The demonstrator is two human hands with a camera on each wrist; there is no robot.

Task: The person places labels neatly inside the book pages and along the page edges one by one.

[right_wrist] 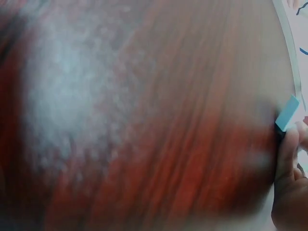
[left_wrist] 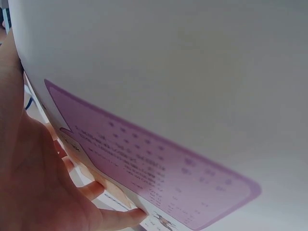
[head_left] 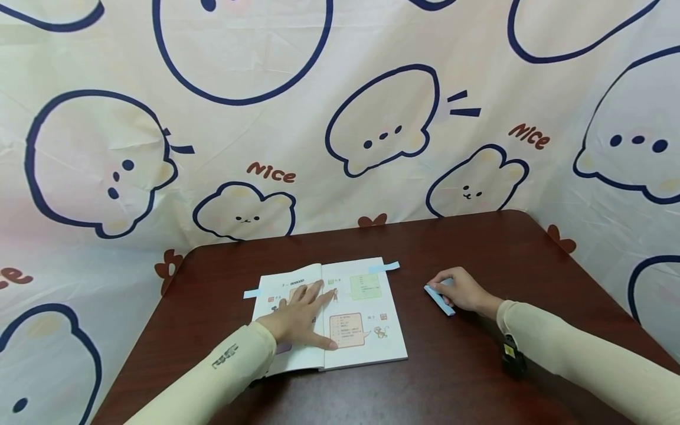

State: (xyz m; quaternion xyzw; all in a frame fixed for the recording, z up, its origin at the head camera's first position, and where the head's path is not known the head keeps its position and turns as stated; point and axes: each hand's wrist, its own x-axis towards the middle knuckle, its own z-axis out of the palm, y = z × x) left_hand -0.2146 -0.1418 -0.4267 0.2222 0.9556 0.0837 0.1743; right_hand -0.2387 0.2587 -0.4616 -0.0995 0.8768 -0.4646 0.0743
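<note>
An open book (head_left: 372,352) with printed text boxes and small cartoon figures lies on the table. My left hand (head_left: 298,319) rests across its inner fold with fingers spread; the left wrist view shows the palm side of that hand (left_wrist: 48,187) against the page with a purple box (left_wrist: 144,154). To the right of the book, my right hand (head_left: 463,289) pinches a light blue sticky note strip (head_left: 439,300) between thumb and fingers, at the table surface. The same strip (right_wrist: 288,114) shows at the edge of the right wrist view. Whether it is one sheet or a pad, I cannot tell.
Light blue sticky tabs jut from the book: a left tab (head_left: 252,293) and an upper right tab (head_left: 390,267). The dark brown wooden table (head_left: 350,395) has rounded far corners. A cream cloth (head_left: 372,195) with cartoon outlines hangs behind and beside it.
</note>
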